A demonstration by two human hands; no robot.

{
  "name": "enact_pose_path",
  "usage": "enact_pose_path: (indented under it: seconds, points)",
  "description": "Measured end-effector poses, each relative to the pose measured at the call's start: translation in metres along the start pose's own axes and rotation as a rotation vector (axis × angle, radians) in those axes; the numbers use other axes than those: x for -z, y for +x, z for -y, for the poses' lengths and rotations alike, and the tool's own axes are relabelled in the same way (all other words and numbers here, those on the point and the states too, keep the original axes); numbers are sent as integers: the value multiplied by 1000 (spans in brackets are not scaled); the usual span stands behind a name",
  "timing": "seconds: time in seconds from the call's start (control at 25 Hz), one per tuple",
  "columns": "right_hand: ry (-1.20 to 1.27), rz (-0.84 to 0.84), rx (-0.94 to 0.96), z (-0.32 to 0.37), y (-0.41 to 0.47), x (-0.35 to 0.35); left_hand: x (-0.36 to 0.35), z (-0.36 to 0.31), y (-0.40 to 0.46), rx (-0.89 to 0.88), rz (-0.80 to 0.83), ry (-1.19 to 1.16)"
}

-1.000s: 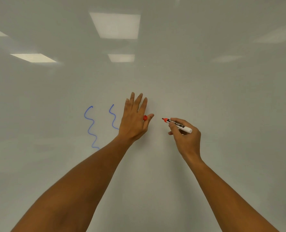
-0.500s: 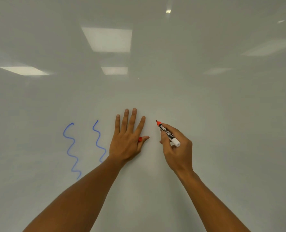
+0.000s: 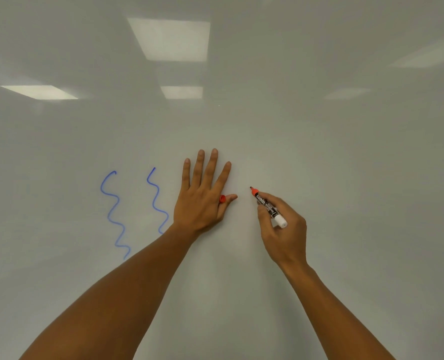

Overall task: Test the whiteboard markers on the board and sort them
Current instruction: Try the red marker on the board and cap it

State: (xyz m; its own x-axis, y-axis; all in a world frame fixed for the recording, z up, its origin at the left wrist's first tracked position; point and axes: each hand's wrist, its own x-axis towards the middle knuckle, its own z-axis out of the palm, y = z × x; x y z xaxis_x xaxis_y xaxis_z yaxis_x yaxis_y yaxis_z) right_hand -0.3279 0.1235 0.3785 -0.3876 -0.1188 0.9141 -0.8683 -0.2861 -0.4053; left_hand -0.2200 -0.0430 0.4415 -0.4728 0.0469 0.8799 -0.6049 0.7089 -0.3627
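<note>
just the one view here, a wide-angle head cam facing the whiteboard (image 3: 319, 152) square on and close, at arm's reach. both forearms come up from the bottom edge, left hand (image 3: 200, 201) near centre, right hand (image 3: 284, 229) just right of it.

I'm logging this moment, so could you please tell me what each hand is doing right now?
Left hand: fingers straight, flat on the white glossy whiteboard, small red marker cap tucked at the thumb.
Right hand: grips the uncapped red-tipped white marker.
</note>
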Motion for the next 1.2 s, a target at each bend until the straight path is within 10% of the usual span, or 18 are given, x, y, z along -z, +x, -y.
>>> enact_pose_path:
  seconds: [0.84,1.2]
  points:
    - [-16,54,-158,-22,-102,7,0,0,-2,-9,-19,15]
    - [265,21,-501,11,-109,27,6,-1,-7,-11,53,-35]
